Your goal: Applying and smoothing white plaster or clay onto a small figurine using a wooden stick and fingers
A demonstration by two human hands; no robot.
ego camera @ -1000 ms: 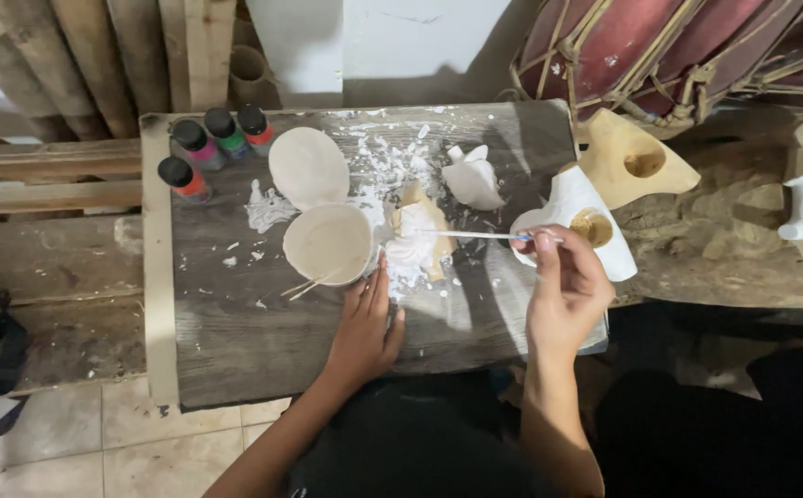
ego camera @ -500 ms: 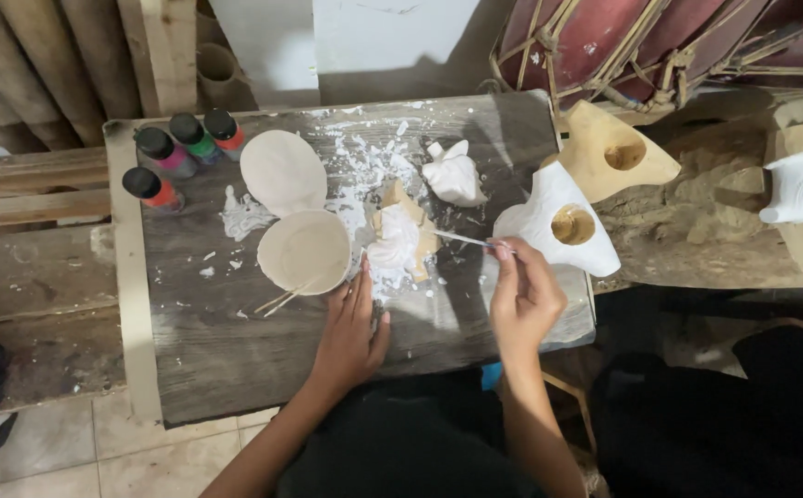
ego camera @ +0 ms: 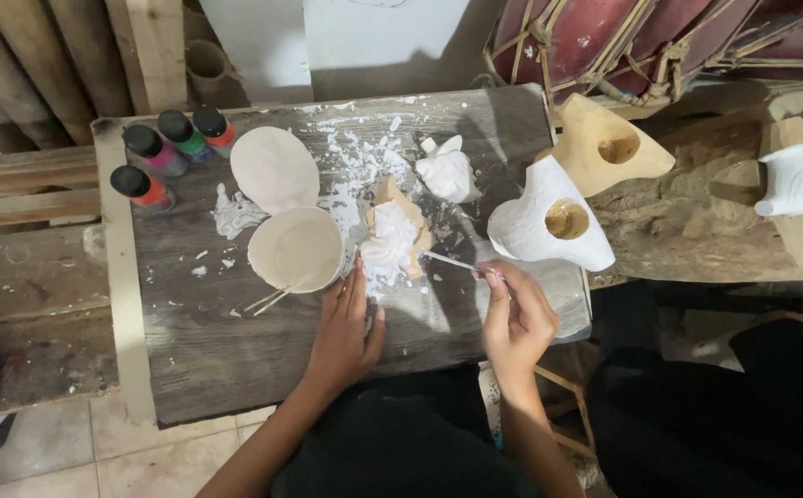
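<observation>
The small carved wooden figure, half coated in white paint (ego camera: 395,235), lies flat near the middle of the dark, paint-spattered wooden board (ego camera: 198,350), its bare tan wood showing along the upper and right edges. Lying flat keeps its top face up toward the thin paintbrush (ego camera: 452,262), whose tip meets the figure's right side. The right hand (ego camera: 515,323) pinches the brush handle between thumb and fingers, low and close to the board, which looks like a grip for fine control. The left hand (ego camera: 344,327) rests flat with fingers together, their tips just beside the figure's lower edge and the round cream-coloured tub of white paint (ego camera: 297,249), seemingly to steady things. 2 thin wooden sticks (ego camera: 269,300) poke out from under the tub; its round cream lid (ego camera: 274,169) lies touching it on the far side, out of the brush's way.

Further out, a small white-painted carving (ego camera: 447,171) sits apart, probably left to dry. 4 dark-capped bottles of coloured paint (ego camera: 166,148) stand grouped at the far left corner. A white-painted mask-like carving with a round hole (ego camera: 549,221) and an unpainted tan one (ego camera: 604,148) sit at the board's right edge.

The board rests over rough timber; pale floor tiles (ego camera: 69,461) show below, wooden poles (ego camera: 60,55) lean at the back, and a red drum with rope lacing (ego camera: 623,41) lies beyond.
</observation>
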